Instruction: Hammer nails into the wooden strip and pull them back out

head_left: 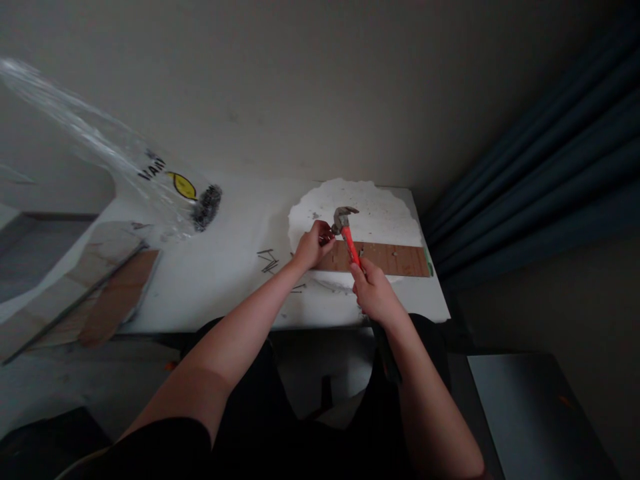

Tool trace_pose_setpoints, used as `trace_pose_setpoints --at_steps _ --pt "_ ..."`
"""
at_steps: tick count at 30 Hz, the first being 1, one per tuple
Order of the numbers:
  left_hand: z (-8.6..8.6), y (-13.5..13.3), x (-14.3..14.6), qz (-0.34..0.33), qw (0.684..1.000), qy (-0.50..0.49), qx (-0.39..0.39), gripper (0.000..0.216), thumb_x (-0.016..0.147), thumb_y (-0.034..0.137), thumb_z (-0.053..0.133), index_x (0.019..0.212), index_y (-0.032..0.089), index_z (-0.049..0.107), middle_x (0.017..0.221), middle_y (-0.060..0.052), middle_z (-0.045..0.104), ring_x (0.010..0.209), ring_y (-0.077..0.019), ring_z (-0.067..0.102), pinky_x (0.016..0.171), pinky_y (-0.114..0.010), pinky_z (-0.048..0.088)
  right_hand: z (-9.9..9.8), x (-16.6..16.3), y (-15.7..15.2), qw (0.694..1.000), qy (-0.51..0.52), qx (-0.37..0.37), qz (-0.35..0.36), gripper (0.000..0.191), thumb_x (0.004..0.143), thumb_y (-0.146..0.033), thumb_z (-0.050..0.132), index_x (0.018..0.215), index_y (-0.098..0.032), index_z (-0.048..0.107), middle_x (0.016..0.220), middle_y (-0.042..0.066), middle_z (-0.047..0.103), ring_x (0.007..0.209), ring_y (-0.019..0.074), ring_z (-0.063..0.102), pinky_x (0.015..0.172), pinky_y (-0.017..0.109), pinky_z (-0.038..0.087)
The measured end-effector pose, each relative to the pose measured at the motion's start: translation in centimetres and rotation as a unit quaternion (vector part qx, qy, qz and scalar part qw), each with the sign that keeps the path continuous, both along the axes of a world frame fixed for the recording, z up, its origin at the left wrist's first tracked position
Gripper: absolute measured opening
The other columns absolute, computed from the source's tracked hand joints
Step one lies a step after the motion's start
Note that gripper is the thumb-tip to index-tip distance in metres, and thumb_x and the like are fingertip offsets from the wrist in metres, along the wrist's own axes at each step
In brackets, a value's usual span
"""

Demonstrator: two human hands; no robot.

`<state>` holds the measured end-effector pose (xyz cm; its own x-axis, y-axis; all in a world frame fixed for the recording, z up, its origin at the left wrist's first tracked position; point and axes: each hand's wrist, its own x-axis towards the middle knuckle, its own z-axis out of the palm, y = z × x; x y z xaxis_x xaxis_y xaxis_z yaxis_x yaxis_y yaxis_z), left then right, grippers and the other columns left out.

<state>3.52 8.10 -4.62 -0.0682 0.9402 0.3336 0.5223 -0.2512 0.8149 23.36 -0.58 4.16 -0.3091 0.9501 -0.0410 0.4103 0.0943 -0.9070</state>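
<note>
My right hand (374, 288) is wrapped round the red and black handle of a claw hammer (352, 245). The hammer's metal head is beside the fingertips of my left hand (314, 244), its claw pointing right. Those left fingers are pinched together over the left end of a brown wooden board (381, 259); whatever they hold is too small and dark to make out. Small marks or bits show on the board, which lies across a white round mat (357, 210). Several loose nails (269, 260) lie on the table left of my left hand.
The white table (240, 220) stands against a grey wall. A clear plastic bag with dark contents (207, 208) sits at its back left. More boards (120, 293) lie at the left edge. A dark curtain (540, 180) hangs at the right.
</note>
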Motion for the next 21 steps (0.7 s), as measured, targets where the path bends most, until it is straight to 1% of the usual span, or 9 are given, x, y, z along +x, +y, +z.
trace_pose_setpoints --at_steps 6,10,14,21 --pt "0.34 -0.19 0.1 -0.009 1.0 0.009 0.004 0.034 0.081 0.023 0.068 0.107 0.021 0.047 0.09 -0.003 0.072 0.075 -0.0132 0.067 0.069 -0.026 0.05 0.17 0.23 0.04 1.0 -0.004 0.008 -0.006 0.03 0.097 -0.048 0.039 0.092 -0.023 0.054 0.07 0.002 0.057 0.06 0.0166 0.055 0.052 0.026 0.038" --pt "0.38 -0.18 0.08 -0.009 1.0 0.004 -0.003 0.034 0.081 0.023 0.068 0.108 0.022 0.047 0.089 -0.002 0.072 0.073 -0.0132 0.067 0.068 -0.025 0.049 -0.28 0.35 0.24 1.0 -0.014 -0.001 -0.004 0.029 0.097 -0.048 0.04 0.088 -0.023 0.052 0.069 0.002 0.057 0.059 0.0165 0.054 0.051 0.026 0.037" --pt "0.27 -0.09 0.05 -0.012 1.0 0.004 -0.005 0.035 0.081 0.024 0.067 0.109 0.022 0.047 0.09 -0.003 0.072 0.074 -0.0134 0.067 0.069 -0.026 0.049 -0.61 0.44 0.23 1.0 -0.005 0.001 -0.015 0.03 0.097 -0.049 0.039 0.091 -0.023 0.053 0.068 0.001 0.056 0.058 0.016 0.053 0.051 0.026 0.036" --pt "-0.04 0.03 -0.03 -0.018 1.0 0.009 -0.003 0.036 0.082 0.025 0.066 0.112 0.022 0.046 0.089 -0.003 0.072 0.075 -0.0135 0.067 0.07 -0.026 0.05 -0.14 0.27 0.2 1.0 -0.016 0.013 -0.008 0.028 0.097 -0.046 0.039 0.089 -0.023 0.052 0.068 0.001 0.055 0.059 0.0164 0.052 0.052 0.027 0.036"
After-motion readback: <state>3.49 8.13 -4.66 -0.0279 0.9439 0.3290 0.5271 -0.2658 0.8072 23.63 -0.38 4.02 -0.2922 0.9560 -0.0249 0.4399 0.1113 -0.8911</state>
